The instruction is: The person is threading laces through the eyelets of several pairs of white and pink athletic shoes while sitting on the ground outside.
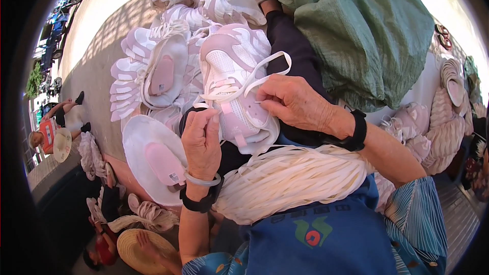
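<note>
A pink and white sneaker point(237, 51) rests on my lap, toe pointing away from me. A white shoelace point(265, 63) crosses its tongue and loops up on the right. My right hand point(300, 103) is beside the shoe's right eyelets, thumb and forefinger pinched on the lace near its end. At the left eyelets, my left hand point(202, 140) has its thumb and fingers pressed together; whatever they pinch is mostly hidden. A thick bundle of cream laces point(295, 181) lies across my lap on the blue apron point(326, 239).
Stacked pink and white sneakers point(168, 71) stand left of and beyond my lap. A white shoe with pink insole point(165, 165) lies by my left wrist. A green sack point(356, 35) is at the far right, with more shoes point(433, 127) below it. People point(48, 135) sit at left.
</note>
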{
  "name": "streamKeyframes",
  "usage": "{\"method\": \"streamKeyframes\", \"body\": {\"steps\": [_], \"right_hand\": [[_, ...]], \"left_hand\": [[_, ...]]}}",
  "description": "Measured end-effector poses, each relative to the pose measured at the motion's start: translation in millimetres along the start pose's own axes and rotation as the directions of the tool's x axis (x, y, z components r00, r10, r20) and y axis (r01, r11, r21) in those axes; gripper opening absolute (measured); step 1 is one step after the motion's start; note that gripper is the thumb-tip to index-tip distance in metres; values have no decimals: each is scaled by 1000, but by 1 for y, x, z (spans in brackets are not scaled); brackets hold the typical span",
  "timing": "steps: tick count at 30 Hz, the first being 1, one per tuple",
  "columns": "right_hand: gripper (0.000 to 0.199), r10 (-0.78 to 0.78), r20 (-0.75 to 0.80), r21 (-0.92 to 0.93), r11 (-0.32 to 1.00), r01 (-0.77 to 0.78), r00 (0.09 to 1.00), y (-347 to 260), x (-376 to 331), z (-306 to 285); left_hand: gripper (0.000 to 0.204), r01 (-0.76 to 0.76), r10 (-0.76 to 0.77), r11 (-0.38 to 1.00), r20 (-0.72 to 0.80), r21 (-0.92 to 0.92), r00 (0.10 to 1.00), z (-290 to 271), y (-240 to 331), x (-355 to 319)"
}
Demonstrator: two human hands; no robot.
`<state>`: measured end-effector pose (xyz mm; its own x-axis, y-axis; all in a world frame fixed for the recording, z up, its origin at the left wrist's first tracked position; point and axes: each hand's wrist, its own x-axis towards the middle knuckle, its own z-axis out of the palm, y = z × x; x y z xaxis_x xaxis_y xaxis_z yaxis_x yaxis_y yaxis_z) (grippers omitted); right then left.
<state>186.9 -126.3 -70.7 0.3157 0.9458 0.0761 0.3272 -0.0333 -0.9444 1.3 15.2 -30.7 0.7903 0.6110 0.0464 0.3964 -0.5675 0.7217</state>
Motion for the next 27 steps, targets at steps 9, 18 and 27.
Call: {"method": "streamKeyframes", "body": {"steps": [9, 18, 27], "right_hand": [[11, 26, 3, 13, 1000, -26, 1000, -7, 1, -3], [11, 8, -11, 1, 1000, -8, 1000, -3, 1, -1], [12, 16, 1, 18, 1000, -16, 1000, -7, 2, -3]], "left_hand": [[10, -84, 85, 995, -17, 51, 996, 7, 0, 2], [12, -13, -1, 983, 78, 181, 997, -4, 10, 4], [8, -22, 19, 997, 36, 75, 999, 0, 6, 9]]}}
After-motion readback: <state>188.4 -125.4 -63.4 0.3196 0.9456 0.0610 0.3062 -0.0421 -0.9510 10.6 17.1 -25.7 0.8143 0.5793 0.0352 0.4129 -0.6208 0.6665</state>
